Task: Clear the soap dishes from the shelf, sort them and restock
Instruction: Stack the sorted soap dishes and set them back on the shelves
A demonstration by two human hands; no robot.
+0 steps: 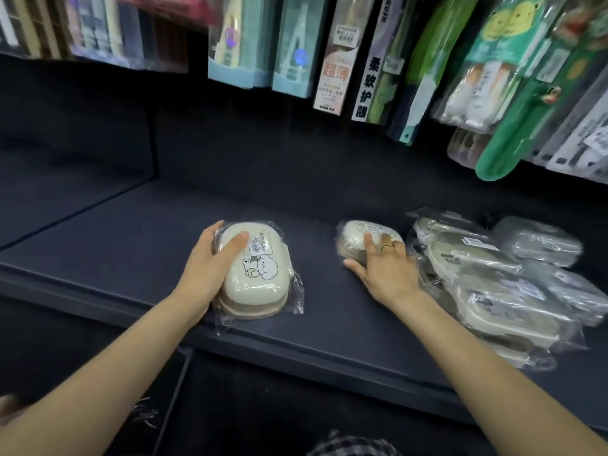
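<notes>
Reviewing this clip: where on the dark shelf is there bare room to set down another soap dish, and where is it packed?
The shelf is bare left of the left hand and its cream soap dish, back to the rear wall. A narrower bare strip lies between that dish and the right hand on a second dish. The right end is crowded with wrapped dishes, overlapping.

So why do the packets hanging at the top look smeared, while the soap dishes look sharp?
In the head view the hanging toothbrush packets are blurred and bowed by the wide lens near the edge; the cream bear-print soap dish sits central and crisp; glare glints off the plastic-wrapped dish pile.
</notes>
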